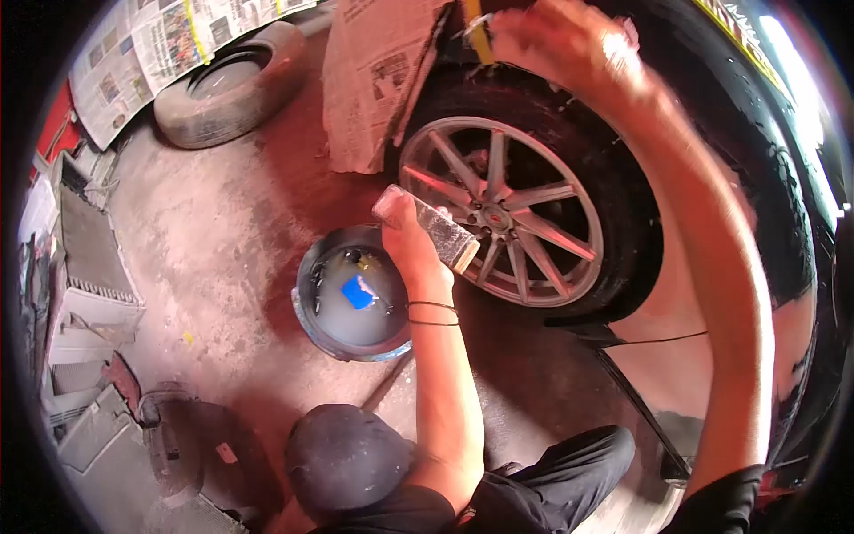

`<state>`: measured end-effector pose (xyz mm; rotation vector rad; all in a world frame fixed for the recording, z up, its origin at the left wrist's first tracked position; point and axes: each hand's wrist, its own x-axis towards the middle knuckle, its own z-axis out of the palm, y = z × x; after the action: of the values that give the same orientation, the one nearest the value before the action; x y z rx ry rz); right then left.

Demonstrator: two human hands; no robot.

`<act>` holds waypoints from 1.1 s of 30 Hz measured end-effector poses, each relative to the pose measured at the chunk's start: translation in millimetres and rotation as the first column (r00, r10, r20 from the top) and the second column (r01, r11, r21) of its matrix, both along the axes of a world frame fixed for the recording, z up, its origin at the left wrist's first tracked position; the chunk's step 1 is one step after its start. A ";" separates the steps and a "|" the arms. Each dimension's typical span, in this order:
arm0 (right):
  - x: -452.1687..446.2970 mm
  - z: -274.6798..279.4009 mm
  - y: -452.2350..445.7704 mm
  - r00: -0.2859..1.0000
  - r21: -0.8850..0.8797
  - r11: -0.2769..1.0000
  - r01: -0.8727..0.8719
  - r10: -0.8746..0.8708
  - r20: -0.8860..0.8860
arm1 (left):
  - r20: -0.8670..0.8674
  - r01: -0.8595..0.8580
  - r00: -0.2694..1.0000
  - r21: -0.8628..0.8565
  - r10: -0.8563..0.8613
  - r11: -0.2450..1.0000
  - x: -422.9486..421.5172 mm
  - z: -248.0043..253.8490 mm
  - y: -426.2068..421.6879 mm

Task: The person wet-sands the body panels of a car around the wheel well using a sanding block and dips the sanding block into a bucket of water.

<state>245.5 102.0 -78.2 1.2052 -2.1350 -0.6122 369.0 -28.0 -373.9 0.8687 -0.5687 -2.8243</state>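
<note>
My left hand [409,240] is closed around a wet, grey sanding block [442,237] with a tan edge, held in front of the wheel [495,216]. Below and left of that hand stands a dark bucket [307,320] of cloudy water, with a blue piece [358,292] in it. Up over the wheel arch, my right hand [569,44] lies against the car's body with its fingers stretched leftward; it is smeared by motion. Wet, dull patches show on the car panel [680,307].
Newspaper masking [374,89] hangs left of the wheel, and more newspaper [133,62] covers a surface at top left. A loose tyre [233,84] lies on the concrete floor [205,258]. Grey parts [98,427] are piled along the left. My dark-clad knee [347,458] is below the bucket.
</note>
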 end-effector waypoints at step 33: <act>341.6 -367.8 152.1 0.602 0.115 -0.610 0.784 0.793 0.094 | -0.012 0.571 0.633 -0.669 -0.774 0.477 104.6 -70.6 176.6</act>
<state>587.2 254.0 -446.0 0.7589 1.1058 -2.9001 473.6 148.6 -444.5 -0.0049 -2.0324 -2.8902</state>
